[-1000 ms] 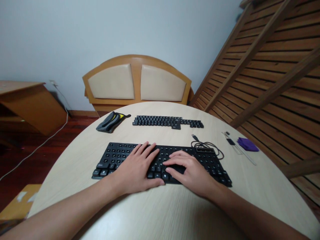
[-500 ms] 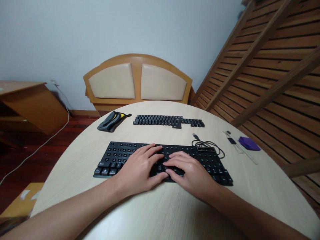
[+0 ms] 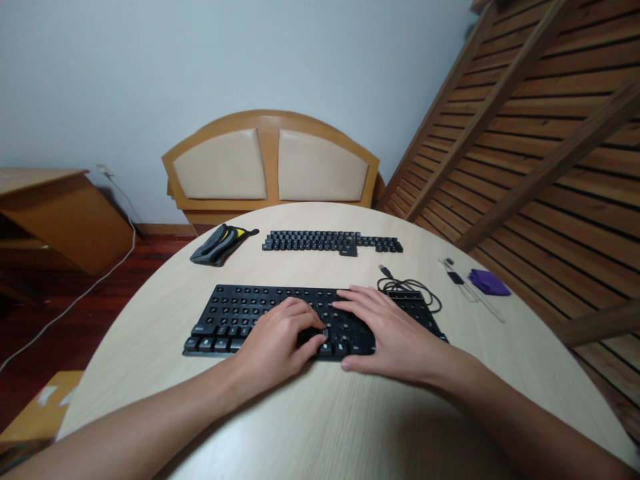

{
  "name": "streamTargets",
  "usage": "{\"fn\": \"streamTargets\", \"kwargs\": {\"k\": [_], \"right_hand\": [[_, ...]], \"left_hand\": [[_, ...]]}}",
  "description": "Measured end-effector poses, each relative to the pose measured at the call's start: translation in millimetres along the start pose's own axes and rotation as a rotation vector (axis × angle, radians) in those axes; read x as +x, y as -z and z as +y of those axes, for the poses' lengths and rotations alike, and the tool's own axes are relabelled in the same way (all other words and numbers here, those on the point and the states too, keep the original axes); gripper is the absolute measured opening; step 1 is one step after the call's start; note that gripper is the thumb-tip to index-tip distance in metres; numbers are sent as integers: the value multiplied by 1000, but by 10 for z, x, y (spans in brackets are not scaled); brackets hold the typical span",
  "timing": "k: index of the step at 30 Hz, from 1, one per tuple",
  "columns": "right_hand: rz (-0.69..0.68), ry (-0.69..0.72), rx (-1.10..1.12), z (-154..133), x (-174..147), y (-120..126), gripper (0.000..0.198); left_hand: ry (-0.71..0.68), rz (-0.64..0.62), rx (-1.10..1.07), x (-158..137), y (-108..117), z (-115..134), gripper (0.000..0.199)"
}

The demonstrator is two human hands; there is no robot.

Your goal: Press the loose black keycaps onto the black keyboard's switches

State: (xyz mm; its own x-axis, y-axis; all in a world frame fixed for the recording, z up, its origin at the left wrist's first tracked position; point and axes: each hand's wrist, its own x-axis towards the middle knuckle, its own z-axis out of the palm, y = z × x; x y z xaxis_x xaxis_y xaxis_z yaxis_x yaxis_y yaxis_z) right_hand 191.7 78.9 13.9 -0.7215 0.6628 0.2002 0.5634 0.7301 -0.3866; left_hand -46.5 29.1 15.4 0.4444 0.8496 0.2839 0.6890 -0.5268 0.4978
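A black keyboard (image 3: 235, 303) lies on the table before me, with keycaps on its lower rows and bare key sockets across most of the upper part. My left hand (image 3: 287, 333) is over its middle, thumb and forefinger pinched on a small black keycap (image 3: 325, 333) in a lower row. Whether that keycap sits fully in its socket I cannot tell. Fingers spread, my right hand (image 3: 387, 330) rests across the keyboard's right half and covers many sockets; its thumb reaches the front edge. Farther back, loose black keycaps (image 3: 310, 241) stand in tight rows.
The keyboard's USB cable (image 3: 420, 287) is coiled behind its right end. To the right lie a wire keycap puller (image 3: 465, 287), a thin rod, and a purple cloth (image 3: 489, 282). A grey and black pouch with yellow (image 3: 220, 245) is at the back left of the round table (image 3: 280, 427).
My right hand has moved right and spread its fingers, away from the left. My left fingers have drawn together into a pinch on a keycap. The view has shifted slightly.
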Motion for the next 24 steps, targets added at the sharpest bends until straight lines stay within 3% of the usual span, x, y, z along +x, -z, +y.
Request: {"fn": "streamTargets", "kwargs": {"k": [3, 24], "right_hand": [[-57, -17, -59, 78, -41, -35, 96], [-108, -62, -88, -53, -4, -147, 92]], "left_hand": [[10, -4, 0, -4, 0, -11, 9], [110, -125, 1, -28, 94, -72, 9]]}}
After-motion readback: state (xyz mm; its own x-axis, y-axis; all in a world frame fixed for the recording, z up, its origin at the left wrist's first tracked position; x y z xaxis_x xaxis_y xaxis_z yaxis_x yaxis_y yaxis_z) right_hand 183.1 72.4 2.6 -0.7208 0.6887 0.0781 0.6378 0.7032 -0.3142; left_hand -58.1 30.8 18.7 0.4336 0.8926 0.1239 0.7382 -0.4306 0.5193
